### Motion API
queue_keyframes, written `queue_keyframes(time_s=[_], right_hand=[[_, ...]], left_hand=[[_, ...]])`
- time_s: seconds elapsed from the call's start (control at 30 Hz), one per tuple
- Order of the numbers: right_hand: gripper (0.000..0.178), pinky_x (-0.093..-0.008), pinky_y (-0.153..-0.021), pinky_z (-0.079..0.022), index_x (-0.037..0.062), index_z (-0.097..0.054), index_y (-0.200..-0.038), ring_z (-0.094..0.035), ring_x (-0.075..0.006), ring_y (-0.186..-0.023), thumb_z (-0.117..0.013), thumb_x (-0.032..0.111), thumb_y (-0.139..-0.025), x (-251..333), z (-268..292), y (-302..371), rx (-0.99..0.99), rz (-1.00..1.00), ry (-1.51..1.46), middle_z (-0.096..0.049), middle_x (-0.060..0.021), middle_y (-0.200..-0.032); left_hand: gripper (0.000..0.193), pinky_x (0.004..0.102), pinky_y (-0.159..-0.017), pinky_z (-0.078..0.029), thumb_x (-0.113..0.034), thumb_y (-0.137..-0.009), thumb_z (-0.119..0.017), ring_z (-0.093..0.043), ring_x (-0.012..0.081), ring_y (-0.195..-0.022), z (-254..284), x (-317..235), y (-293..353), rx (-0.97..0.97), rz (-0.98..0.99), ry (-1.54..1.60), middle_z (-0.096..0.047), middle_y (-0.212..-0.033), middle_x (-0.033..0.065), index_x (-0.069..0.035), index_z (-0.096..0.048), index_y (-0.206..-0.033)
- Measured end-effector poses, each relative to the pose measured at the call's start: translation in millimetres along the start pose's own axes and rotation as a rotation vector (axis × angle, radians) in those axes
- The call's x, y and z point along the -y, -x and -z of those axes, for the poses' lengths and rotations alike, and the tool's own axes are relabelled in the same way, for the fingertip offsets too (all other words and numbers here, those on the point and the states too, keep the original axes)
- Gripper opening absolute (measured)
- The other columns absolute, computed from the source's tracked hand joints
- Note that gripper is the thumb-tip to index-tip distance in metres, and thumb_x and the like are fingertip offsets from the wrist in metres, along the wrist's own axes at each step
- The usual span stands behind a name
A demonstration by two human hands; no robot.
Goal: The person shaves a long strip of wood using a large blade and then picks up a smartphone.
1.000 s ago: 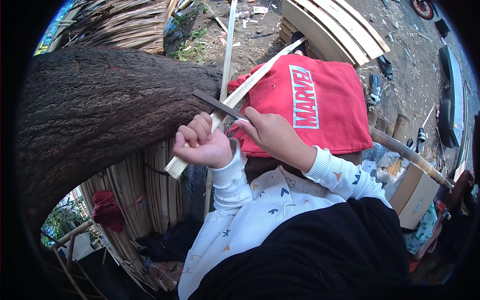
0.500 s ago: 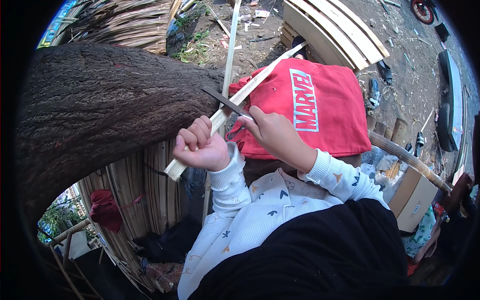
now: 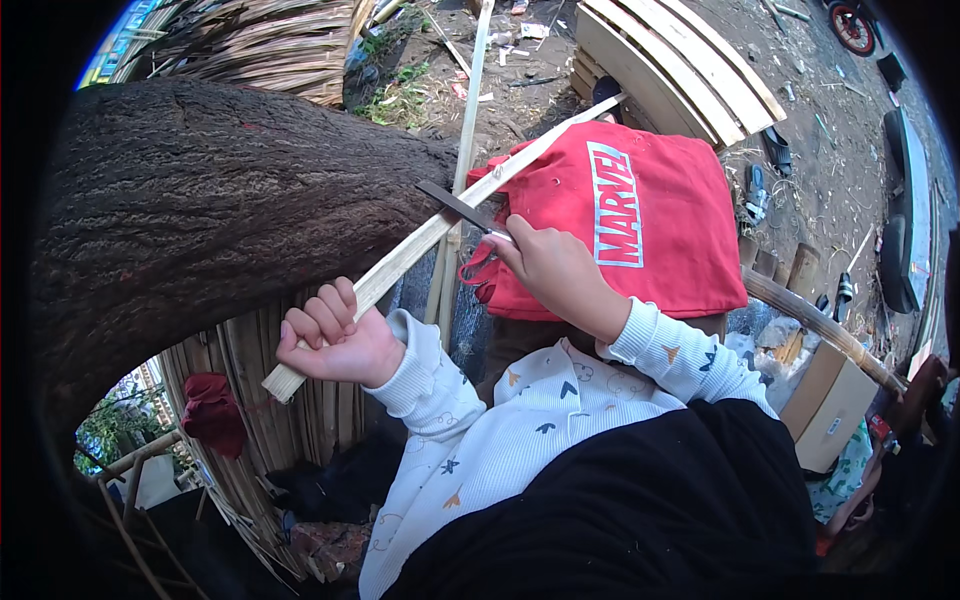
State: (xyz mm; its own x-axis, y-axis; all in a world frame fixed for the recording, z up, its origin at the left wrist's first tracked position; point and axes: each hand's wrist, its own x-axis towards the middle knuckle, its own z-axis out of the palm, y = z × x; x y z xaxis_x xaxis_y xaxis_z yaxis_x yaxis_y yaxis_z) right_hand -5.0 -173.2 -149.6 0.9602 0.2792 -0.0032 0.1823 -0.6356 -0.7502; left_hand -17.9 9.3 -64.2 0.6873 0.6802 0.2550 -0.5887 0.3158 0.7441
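A long pale bamboo strip [image 3: 415,245] runs slantwise from lower left to upper right. My left hand [image 3: 343,338] is wrapped round it near its lower left end. In my right hand [image 3: 562,268] is a knife [image 3: 450,203], its handle mostly hidden by the fingers. The dark blade lies across the strip's middle, pointing up and left. Under the strip's far part a red cloth bag [image 3: 680,215] with white-edged lettering is spread over my lap.
A thick tree trunk [image 3: 240,190] fills the left side. Further off are pale wooden slats [image 3: 690,60], a second upright strip [image 3: 470,110] and a sandal [image 3: 757,192]. At the right lie a bamboo pole [image 3: 820,320] and a cardboard box [image 3: 828,405].
My left hand has moved down and left, drawing the bamboo strip along under the knife. My right hand and the blade have stayed almost in place over the bag.
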Motion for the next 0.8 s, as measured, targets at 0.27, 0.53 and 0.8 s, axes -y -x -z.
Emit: queue_keyframes(time_s=[0.27,0.53,0.8], right_hand=[[0.042,-0.0426,-0.046,-0.046,-0.0003,-0.051,-0.078,-0.058,-0.0349,-0.053,-0.044,0.039,-0.091,-45,0,-22,-0.093,-0.152,0.111,-0.055,-0.0176,-0.054],[0.038,-0.0482,-0.051,-0.038,0.0007,-0.046,-0.08,-0.053,-0.0392,-0.056,-0.044,0.036,-0.092,4,5,4,0.056,-0.063,-0.137,-0.052,-0.0201,-0.056],[0.041,-0.047,-0.048,-0.039,0.0004,-0.046,-0.077,-0.053,-0.0386,-0.053,-0.044,0.039,-0.091,-20,30,9,0.063,-0.131,-0.106,-0.051,-0.0195,-0.054]], left_hand=[[0.037,0.0222,-0.043,-0.017,-0.023,-0.081,-0.041,-0.012,0.0064,-0.036,14,-30,-16,0.082,0.015,0.023,-0.017,-0.039,-0.0061,-0.019,-0.022,-0.05],[0.038,0.0221,-0.043,-0.017,-0.024,-0.083,-0.042,-0.011,0.0067,-0.036,21,-26,-16,0.039,-0.063,0.032,-0.016,-0.039,-0.0064,-0.019,-0.022,-0.051],[0.042,0.0219,-0.042,-0.016,-0.024,-0.087,-0.041,-0.011,0.0061,-0.036,16,-48,-20,0.102,-0.129,0.067,-0.016,-0.04,-0.0069,-0.02,-0.02,-0.051]])
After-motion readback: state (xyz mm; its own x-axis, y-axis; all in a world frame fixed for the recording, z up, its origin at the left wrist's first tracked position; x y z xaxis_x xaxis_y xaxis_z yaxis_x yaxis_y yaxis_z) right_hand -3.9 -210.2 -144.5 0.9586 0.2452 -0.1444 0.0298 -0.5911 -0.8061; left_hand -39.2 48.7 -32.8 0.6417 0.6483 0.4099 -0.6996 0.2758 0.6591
